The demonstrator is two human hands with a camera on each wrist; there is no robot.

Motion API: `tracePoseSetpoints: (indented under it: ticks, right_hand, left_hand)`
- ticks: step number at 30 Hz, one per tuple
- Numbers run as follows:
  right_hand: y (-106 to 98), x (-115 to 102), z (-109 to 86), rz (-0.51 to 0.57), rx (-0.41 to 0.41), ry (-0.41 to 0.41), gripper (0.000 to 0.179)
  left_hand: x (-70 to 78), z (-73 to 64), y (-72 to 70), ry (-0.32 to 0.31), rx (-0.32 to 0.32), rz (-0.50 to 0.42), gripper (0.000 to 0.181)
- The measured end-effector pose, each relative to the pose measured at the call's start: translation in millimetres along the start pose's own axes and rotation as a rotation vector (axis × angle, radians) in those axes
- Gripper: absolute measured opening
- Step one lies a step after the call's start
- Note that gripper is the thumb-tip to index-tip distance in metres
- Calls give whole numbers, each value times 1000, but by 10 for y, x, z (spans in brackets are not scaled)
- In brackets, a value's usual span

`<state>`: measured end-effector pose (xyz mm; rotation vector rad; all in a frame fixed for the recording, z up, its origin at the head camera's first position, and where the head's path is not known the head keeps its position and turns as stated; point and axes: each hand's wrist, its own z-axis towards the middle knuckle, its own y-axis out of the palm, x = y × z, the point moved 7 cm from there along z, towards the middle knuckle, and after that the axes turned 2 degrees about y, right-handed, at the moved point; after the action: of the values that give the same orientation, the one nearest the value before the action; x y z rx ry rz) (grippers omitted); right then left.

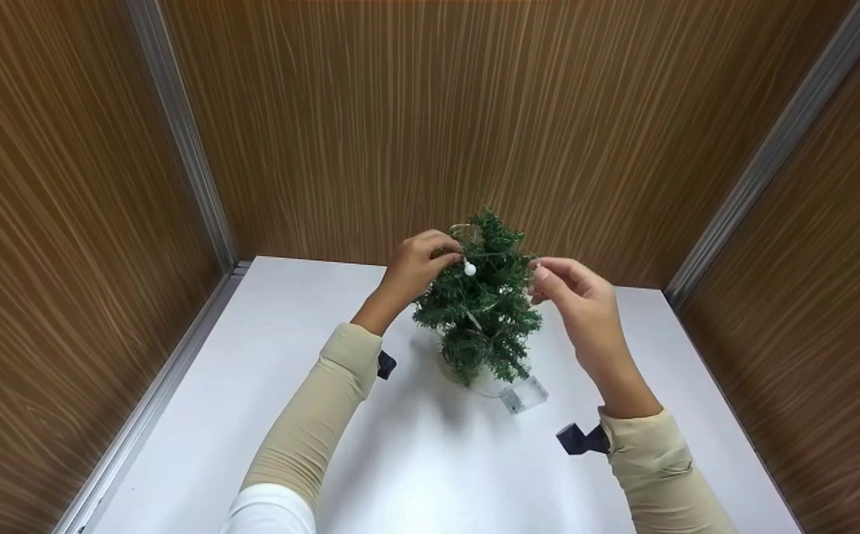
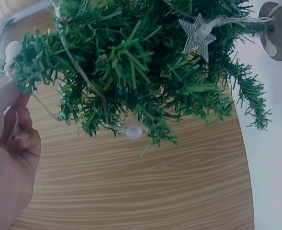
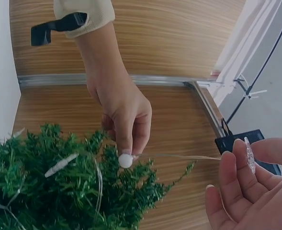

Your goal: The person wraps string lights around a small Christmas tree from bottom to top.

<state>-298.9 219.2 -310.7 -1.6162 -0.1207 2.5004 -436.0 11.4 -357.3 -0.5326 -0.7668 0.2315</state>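
A small artificial Christmas tree (image 1: 485,304) stands on the white table with a string of lights wound about its branches. Beside the treetop my left hand (image 1: 418,263) pinches the light string right by a white ball bulb (image 3: 125,160). My right hand (image 1: 582,297), to the right of the tree, holds a clear star-shaped light (image 3: 250,155) between thumb and fingers. A thin clear wire (image 3: 179,156) stretches between both hands. In the left wrist view, another star light (image 2: 199,38) and a round bulb (image 2: 132,132) hang on the branches.
A clear battery box (image 1: 524,394) lies on the white table (image 1: 430,475) in front of the tree, its wire leading to the base. Wood-grain panels (image 1: 430,111) enclose the back and both sides. Dark wrist mounts (image 1: 576,439) stick out below the forearms.
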Motion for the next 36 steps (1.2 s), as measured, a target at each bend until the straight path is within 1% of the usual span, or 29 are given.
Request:
tracePoseSetpoints:
  ticks: [5,10,15,20,24,27,32,36]
  right_hand:
    - [-128,57,40,-26,28,8,27]
    - [-222,105,129,-28,54,32,27]
    - [-272,93,283,-24,84,41,24]
    - [-278,41,442,-85,85,43,28]
    - [-209,-28,538,-131,52,19,30]
    - [-97,-127,598,-144,11,-15,28]
    - [111,-315,726,-208,-54,-76,26]
    - [209,-376,864,-265,-76,-94,27]
  left_hand:
    - [12,-5,54,0,-24,37,16]
    - [1,-18,66,-12,-29,64,16]
    - [-6,-33,68,-8,-24,88,17]
    - [2,-33,72,-14,-15,95,17]
    - [18,-35,81,-21,-16,118,18]
    - [21,-37,85,-29,-17,125,18]
    - [9,-45,85,-47,-11,108,17]
    - [6,-49,89,-53,-12,98,18]
